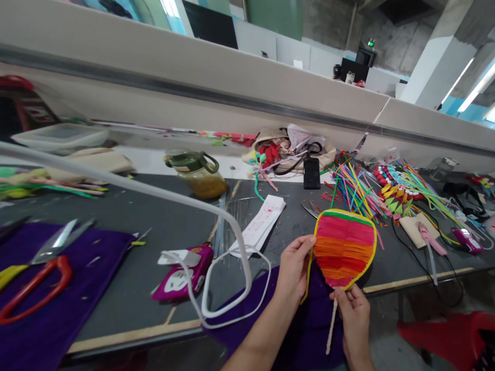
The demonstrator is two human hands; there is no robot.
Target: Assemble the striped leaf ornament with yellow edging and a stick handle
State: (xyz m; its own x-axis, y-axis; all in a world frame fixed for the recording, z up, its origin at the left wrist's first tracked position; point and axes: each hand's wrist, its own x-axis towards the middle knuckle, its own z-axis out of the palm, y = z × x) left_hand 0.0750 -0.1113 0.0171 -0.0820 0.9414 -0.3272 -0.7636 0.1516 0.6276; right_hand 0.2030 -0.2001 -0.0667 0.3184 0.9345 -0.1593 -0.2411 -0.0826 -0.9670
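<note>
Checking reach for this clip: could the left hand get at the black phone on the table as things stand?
Probably not right away: the left hand grips the woven fan edge. The phone lies uncovered beyond it, so the path looks free once released.

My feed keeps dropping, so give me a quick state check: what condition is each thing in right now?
woven fan: upright, held by both hands
left hand: gripping the fan's left edge
right hand: pinching the stick at the fan's base
bottle: lid on, tilted
scissors: lying open on purple cloth
phone: flat, screen dark

Both hands (294,268) holding striped woven fan (344,248), cluttered table (127,288)
</note>
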